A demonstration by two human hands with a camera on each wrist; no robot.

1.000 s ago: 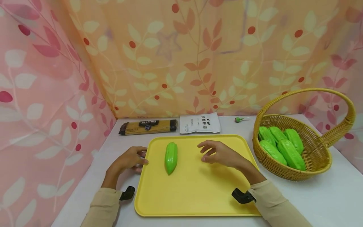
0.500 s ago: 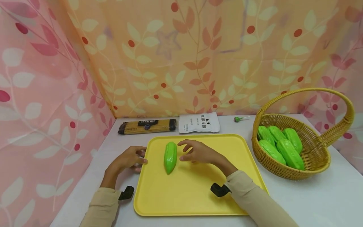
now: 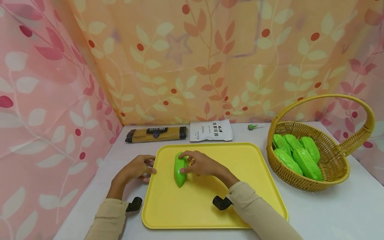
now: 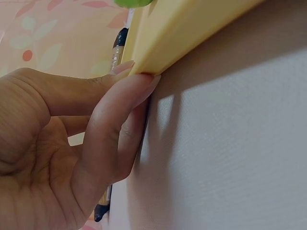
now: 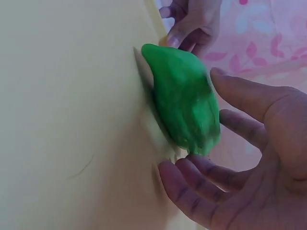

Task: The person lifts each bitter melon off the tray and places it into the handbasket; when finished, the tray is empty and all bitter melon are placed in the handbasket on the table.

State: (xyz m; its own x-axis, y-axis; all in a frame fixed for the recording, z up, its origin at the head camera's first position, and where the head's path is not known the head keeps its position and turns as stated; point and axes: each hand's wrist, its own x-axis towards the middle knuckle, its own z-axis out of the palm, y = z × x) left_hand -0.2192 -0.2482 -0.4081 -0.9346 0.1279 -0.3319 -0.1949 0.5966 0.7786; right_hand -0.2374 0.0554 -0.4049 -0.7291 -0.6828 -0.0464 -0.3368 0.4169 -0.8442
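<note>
A green toy gourd [image 3: 179,173] lies lengthwise on the left part of a yellow tray [image 3: 210,200]. My right hand [image 3: 181,162] reaches across the tray and curls round the gourd, forefinger over its far end and thumb on its side. In the right wrist view the fingers [image 5: 201,187] cup the gourd [image 5: 184,103] on the tray [image 5: 72,120]. My left hand [image 3: 151,166] pinches the tray's left rim. In the left wrist view its fingertips [image 4: 144,84] press against the tray's edge [image 4: 192,28].
A wicker basket [image 3: 300,185] with a tall handle stands right of the tray and holds several more green gourds [image 3: 297,155]. Behind the tray lie a spaghetti packet [image 3: 156,134], a white pouch [image 3: 211,130] and a green lollipop [image 3: 252,126]. Patterned curtains enclose the white table [image 3: 330,213].
My right hand has moved left across the tray, from its middle to the gourd, and its fingers have closed round it. The left hand has stayed on the tray's rim.
</note>
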